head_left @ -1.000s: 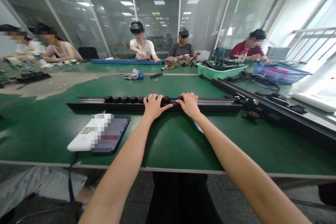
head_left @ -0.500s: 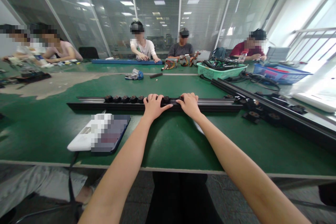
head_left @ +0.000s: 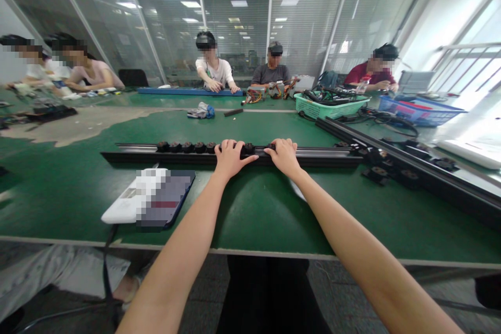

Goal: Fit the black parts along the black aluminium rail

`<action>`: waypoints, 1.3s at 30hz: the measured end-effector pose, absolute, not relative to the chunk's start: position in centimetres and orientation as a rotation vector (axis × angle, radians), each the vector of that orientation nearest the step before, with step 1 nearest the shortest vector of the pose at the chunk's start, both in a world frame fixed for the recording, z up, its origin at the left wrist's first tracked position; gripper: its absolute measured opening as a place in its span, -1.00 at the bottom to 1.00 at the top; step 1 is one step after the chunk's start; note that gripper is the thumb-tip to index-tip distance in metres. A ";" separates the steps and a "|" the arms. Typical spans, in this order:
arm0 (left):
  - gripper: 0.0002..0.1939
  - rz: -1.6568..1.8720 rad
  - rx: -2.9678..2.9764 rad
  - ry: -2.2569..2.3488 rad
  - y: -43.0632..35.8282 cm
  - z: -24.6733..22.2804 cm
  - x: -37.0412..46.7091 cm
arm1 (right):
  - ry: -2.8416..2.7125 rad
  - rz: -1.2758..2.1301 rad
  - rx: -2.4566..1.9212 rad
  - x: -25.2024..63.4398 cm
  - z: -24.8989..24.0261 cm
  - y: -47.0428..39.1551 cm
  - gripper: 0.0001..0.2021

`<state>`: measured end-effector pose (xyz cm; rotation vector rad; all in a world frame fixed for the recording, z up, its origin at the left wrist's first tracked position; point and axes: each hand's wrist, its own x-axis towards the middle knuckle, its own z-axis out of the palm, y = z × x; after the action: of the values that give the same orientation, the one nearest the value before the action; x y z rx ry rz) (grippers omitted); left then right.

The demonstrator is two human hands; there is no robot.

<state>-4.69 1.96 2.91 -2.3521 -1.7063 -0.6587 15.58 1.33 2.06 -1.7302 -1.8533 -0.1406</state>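
A long black rail [head_left: 188,158] lies crosswise on the table in front of me. Along its channel sits a row of small round black socket modules [head_left: 187,147]. My left hand [head_left: 230,157] grips the rail near its middle, fingers over the far side and thumb stretched right along the front. Just right of its fingers one more black module [head_left: 249,148] shows in the channel. My right hand [head_left: 284,155] is closed around a dark module [head_left: 270,147] at the channel, mostly hidden by the fingers.
Left of my arms lie a white device [head_left: 127,203] and a phone [head_left: 172,203]. Another black rail [head_left: 410,159] slants across the right, with loose socket modules [head_left: 376,174] beside it. Farther back are a green basket [head_left: 329,108] of cables, a blue basket [head_left: 425,114] and several people.
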 end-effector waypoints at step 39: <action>-0.35 -0.671 -2.346 -1.697 2.1 2.8 -4.7 | -1.816 -0.157 -1.751 16.0 2.2 0.7 -0.76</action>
<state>-4.73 2.12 2.76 -2.3462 -1.6971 -0.6709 15.98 0.74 2.22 -1.7512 -1.8164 -0.1571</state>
